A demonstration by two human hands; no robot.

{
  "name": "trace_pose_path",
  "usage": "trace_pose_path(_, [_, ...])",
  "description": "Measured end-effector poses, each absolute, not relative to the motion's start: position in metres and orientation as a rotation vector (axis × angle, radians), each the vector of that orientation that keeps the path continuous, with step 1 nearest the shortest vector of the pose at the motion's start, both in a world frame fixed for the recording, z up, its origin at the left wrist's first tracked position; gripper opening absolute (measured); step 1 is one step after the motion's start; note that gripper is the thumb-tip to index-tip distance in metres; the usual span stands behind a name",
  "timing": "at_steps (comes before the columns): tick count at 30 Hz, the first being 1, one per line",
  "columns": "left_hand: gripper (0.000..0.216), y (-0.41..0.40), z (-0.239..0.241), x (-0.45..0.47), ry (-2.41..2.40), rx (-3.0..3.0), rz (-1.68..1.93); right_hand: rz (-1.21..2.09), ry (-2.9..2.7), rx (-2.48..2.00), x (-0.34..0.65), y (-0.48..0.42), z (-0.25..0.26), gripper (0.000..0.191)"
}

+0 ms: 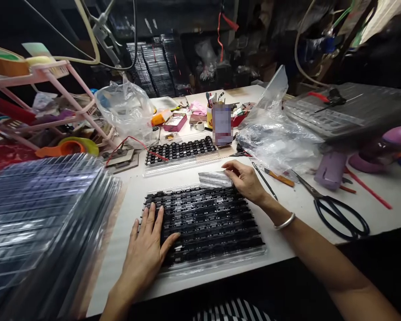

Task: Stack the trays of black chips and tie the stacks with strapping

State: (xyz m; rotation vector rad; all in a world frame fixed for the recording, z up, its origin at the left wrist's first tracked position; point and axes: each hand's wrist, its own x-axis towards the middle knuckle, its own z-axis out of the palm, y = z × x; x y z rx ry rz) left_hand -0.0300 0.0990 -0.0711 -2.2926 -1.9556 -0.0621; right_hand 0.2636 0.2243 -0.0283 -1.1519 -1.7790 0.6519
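Observation:
In front of me a clear plastic tray (217, 263) lies on the white table, filled with rows of small black parts (207, 223). My left hand (145, 243) rests flat on the left side of these rows, its fingers spread. At the tray's far edge my right hand (243, 180) pinches a thin, shiny grey sheet (214, 179) between thumb and fingers. The sheet lies over the back row of parts. A bracelet circles my right wrist. Behind, a second clear tray (183, 167) holds similar black parts.
Stacked plastic trays (47, 214) fill the left side. Black-handled scissors (337, 214), an orange cutter (279, 177) and a black pen-like tool (264, 180) lie to the right. Clear plastic bags (280, 138), a cup of tools (210, 117) and a pink rack (63, 89) stand farther back.

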Motion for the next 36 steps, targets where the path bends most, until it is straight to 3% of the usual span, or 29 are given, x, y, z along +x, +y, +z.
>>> trace_pose_path(20, [0.067, 0.084, -0.057, -0.042, -2.077, -2.334, -0.255, 0.53, -1.789, -1.177, 0.267, 0.226, -0.024, 0.015])
trace_pose_path(25, [0.068, 0.061, -0.067, -0.049, -2.029, -2.364, -0.26, 0.48, -1.541, -1.449, 0.308, 0.259, -0.032, 0.02])
trace_pose_path(31, [0.061, 0.052, -0.073, -0.054, -2.158, -2.265, -0.602, 0.511, -1.319, -1.65, 0.349, 0.288, -0.054, 0.012])
trace_pose_path(36, [0.062, 0.048, -0.08, -0.059, -2.182, -2.27, -0.675, 0.558, -1.398, -1.58, 0.34, 0.286, -0.061, 0.016])
